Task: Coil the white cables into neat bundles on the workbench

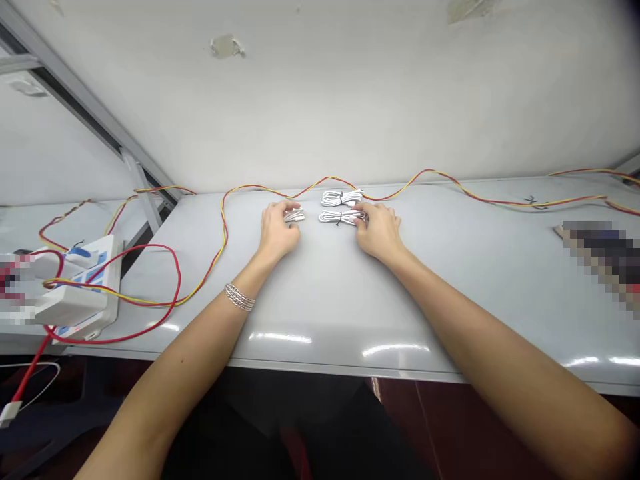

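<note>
Near the back of the grey tabletop (320, 280), my left hand (279, 232) curls over a white coiled cable (296, 215), part of which its fingers hide. Thumb and fingers of my right hand (381, 230) close on the right end of another white cable bundle (336, 217), bound at its middle with a dark tie. Just behind that bundle lies a similar white tied bundle (341, 198), close to the right fingertips. All these bundles rest on or very near the surface. A silver bracelet (240, 297) circles my left wrist.
Red and yellow wires (225, 227) snake along the back of the table. At the left sits a white power strip (111, 280) with plugs and a looping red cable (179, 273). A blurred-out object (607, 253) lies at the right. A pale panel (350, 93) rises behind.
</note>
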Demonstrator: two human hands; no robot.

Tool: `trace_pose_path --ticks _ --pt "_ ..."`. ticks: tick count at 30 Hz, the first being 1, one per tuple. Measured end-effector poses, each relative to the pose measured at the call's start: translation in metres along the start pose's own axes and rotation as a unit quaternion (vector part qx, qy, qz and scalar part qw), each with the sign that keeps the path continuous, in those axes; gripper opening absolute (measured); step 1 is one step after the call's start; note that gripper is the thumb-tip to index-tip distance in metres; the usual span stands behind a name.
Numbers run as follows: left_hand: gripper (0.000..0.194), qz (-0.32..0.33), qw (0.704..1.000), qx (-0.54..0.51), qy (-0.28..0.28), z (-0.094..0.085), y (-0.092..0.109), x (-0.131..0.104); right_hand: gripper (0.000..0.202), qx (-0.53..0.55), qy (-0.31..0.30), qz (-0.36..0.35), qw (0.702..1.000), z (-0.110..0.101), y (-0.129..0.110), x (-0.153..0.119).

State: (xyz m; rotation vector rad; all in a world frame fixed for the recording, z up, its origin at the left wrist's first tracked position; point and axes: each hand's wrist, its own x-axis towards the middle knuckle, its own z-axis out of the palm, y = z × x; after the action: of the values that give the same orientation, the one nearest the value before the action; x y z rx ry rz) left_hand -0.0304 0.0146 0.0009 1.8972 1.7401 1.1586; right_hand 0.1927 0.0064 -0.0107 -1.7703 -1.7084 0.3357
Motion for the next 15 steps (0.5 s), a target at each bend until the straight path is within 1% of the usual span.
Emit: trace_pose_path --ticks 2,4,7,10,12,15 --pt "0.050 0.002 1.000 0.015 0.007 -0.0005 0.0005 -0.0003 0.032 -0.005 0.010 0.004 1.000 -0.0007 -0.0009 -0.0011" --pt "0.050 -0.013 0.999 0.041 0.010 -0.0013 0.0010 -0.0001 0.036 -0.014 0.022 0.015 1.000 -0.0018 -0.0015 -0.0016" --pt "0.050 -0.035 0.997 0.062 -0.003 -0.0033 0.0010 0.0008 0.040 -0.025 0.025 0.029 0.999 -0.0024 -0.0010 -0.0011" --pt "0.051 -0.028 0.998 0.052 -0.012 -0.0052 -0.0010 0.0021 0.038 -0.029 0.017 0.026 0.999 -0.0003 0.0015 0.0004" --pt "0.050 -0.023 0.999 0.039 -0.009 -0.0052 -0.0034 0.0029 0.036 -0.021 0.025 0.018 0.999 0.0018 0.0034 0.0014" --pt "0.044 -0.007 1.000 -0.022 0.000 -0.0022 -0.0063 0.0037 0.035 -0.006 0.046 0.018 0.999 0.0030 0.0042 0.0024"
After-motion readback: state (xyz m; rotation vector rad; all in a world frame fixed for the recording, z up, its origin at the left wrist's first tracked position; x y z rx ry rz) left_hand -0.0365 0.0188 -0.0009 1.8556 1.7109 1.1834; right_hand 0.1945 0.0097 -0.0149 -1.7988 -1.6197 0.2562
